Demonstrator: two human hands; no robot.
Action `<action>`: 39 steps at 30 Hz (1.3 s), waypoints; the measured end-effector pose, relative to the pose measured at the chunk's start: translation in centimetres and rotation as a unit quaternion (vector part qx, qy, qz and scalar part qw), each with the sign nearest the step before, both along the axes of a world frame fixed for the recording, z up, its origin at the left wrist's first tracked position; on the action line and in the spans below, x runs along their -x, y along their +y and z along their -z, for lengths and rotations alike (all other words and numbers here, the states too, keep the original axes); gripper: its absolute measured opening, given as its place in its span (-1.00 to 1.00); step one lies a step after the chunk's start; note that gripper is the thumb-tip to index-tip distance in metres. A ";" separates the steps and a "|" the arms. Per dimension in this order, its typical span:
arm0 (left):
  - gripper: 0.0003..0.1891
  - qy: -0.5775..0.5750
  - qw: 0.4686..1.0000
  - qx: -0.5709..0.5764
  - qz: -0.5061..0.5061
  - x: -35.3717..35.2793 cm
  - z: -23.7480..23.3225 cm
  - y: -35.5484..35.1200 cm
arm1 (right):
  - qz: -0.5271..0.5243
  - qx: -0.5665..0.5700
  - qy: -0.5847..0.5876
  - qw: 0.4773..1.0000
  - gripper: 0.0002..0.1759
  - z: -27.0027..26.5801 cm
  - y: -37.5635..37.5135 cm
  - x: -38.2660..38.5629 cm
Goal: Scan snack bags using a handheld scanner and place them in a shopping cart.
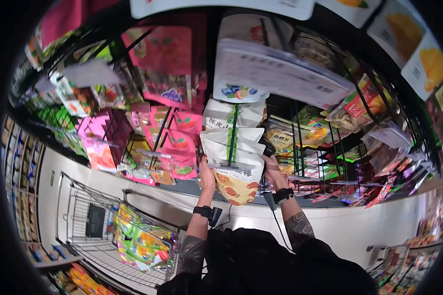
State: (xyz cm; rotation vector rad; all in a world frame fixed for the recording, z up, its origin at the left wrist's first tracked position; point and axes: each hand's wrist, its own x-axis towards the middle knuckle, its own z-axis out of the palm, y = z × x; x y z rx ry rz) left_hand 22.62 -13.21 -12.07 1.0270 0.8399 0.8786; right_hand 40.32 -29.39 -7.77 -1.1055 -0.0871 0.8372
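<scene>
White snack pouches (235,183) with a green stripe and brown pieces pictured on the lower front hang one behind another on a shelf hook. My left hand (206,175) presses against the left edge of the front pouches, its fingertips partly hidden by them. On the opposite edge my right hand (273,170) grips the pouches, with its fingers mostly out of sight and a dark shape beside them. Black bands circle both wrists. Pink pouches (178,142) hang just left of my left hand.
A wire shopping cart (79,216) stands at the lower left, holding several green and yellow snack packs (142,241). Price-tag holders (280,71) jut out above the hooks. More bagged snacks (362,105) hang at right. Other shelves (22,172) line the far left.
</scene>
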 end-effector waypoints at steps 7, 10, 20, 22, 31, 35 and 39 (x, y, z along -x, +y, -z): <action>-0.66 -0.078 0.995 0.056 -0.024 0.2 -1.1 0.2 | 0.018 0.027 -0.049 0.998 -0.68 0.2 3.1 -1.0; -0.69 -0.073 0.996 0.047 -0.021 0.4 -2.2 -0.2 | 0.003 0.015 -0.041 0.999 -0.68 0.5 3.5 -1.7; -0.75 -0.093 0.993 0.053 -0.057 -0.2 -1.7 -0.1 | -0.007 -0.061 -0.025 0.998 -0.74 -0.4 3.2 -1.5; -0.73 -0.070 0.994 0.046 -0.064 -0.2 -1.2 0.0 | -0.021 -0.056 -0.034 0.998 -0.75 -1.3 2.9 -1.3; -0.73 -0.073 0.990 0.070 -0.102 -0.7 -2.4 -0.3 | -0.008 -0.033 -0.115 0.993 -0.74 -2.8 2.4 -1.0; -0.76 -0.093 0.988 0.066 -0.104 -0.7 -2.8 -0.4 | 0.027 -0.056 -0.071 0.996 -0.75 -4.2 2.2 -1.2; -0.82 -0.085 0.989 0.052 -0.110 -0.6 -2.6 -0.3 | 0.012 -0.039 -0.108 0.993 -0.78 -4.7 3.2 -1.5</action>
